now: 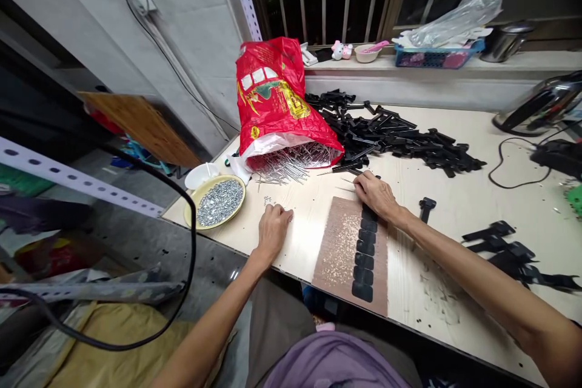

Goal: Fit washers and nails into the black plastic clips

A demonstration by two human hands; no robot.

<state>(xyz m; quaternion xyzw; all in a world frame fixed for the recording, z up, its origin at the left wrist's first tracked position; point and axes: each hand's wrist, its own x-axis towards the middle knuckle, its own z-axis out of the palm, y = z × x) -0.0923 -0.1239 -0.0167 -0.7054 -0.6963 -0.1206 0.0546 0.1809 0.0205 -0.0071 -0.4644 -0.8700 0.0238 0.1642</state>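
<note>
My left hand point(274, 231) rests low over the table with its fingers curled together; anything in them is hidden. Small metal bits point(269, 200) lie just beyond it, and a yellow bowl point(193, 219) of small shiny metal pieces stands to its left. My right hand point(376, 195) is closed at the far end of a brown mat point(330, 267). Thin metal pins point(346, 185) show at its fingertips. Below that hand, a row of black plastic pieces point(364, 260) lies along the mat, beside scattered pale specks.
A red bag point(277, 97) spills long metal pins point(284, 170) onto the table. Behind it spreads a pile of black plastic parts point(386, 130). More black parts point(509, 248) lie at right, near a kettle point(536, 109). A black cable point(194, 242) loops at left.
</note>
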